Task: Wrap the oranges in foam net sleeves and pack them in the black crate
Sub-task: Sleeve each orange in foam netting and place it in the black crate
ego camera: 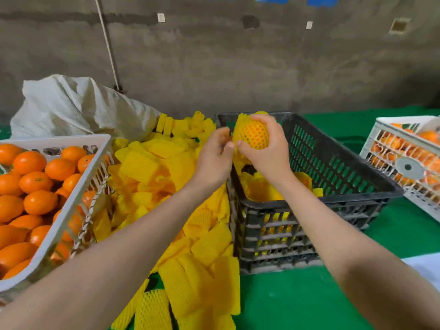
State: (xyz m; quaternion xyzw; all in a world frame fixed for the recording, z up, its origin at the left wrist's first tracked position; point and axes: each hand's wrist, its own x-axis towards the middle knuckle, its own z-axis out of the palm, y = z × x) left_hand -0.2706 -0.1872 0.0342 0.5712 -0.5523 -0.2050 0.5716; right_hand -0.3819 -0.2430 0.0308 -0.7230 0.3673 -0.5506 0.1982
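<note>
Right hand (pixel 266 148) grips an orange (pixel 253 135) showing through its stretched yellow sleeve (pixel 238 123); left hand (pixel 214 156) beside it, grip unclear.

We see a tabletop (pixel 297 301) covered in green cloth. At its left stands a white crate (pixel 53 234) heaped with oranges (pixel 35 182), with a pale woven sack (pixel 71 108) behind it. A loose pile of yellow foam net sleeves (pixel 166 186) spreads down the middle, touching the black crate (pixel 273 236) beside it. At the right edge sits a second white crate (pixel 381 148), and something flat and white (pixel 423 265) lies nearer us.
</note>
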